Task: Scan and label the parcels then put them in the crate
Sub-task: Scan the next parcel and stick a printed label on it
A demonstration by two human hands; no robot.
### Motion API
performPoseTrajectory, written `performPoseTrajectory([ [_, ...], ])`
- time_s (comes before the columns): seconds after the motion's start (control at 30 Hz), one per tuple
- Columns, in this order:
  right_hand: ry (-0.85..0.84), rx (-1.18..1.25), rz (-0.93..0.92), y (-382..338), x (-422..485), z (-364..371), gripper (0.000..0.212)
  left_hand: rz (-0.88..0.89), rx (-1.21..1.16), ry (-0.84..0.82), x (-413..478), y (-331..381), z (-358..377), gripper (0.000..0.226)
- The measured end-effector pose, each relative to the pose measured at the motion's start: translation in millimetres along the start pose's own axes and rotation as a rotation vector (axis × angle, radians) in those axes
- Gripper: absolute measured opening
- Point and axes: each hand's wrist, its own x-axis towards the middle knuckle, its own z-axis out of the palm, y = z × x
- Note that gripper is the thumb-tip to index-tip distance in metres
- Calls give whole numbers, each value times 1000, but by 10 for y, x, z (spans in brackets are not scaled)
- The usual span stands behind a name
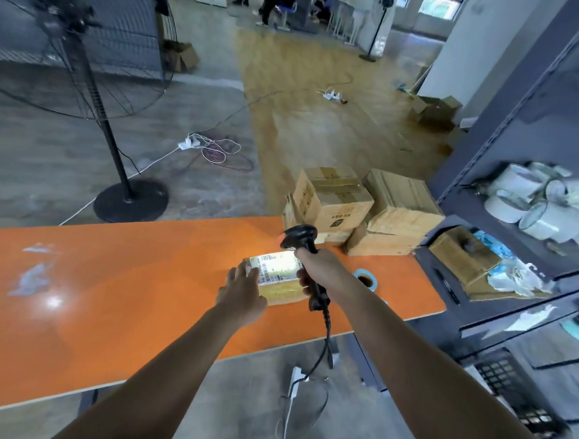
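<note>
On the orange surface (110,294), my left hand (244,290) rests on a parcel (282,289), fingers flat; my right hand (307,270) wraps its fingers round the scanner (299,238) lighting it. Crating not yet done.

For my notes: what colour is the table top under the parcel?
Orange and glossy; the head view shows the table top best.

Glossy orange tabletop (127,278) (glare spots), cardboard parcel (282,291), paper label (275,265).
</note>
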Motion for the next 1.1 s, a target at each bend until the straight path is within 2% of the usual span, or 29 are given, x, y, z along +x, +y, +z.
performPoseTrajectory([
  [0.3, 43, 41, -2, 123, 78, -192, 17, -17, 3, 1, 42, 167, 34, 65],
  [0.53, 62, 54, 54, 435, 527, -643, 9, -36, 37, 33, 247, 475, 100, 64],
  [0.8, -16, -200, 113, 904, 1322, -928, 16, -161, 61, 31, 545, 883, 366, 64],
  [0.93, -60, -379, 69, 1021, 1550, -906, 20, -192, 66, 74, 610, 1024, 511, 65],
  [1.1, -120, -478, 35, 1160, 1717, -837, 11, -240, 43, 130, 590, 1120, 600, 65],
])
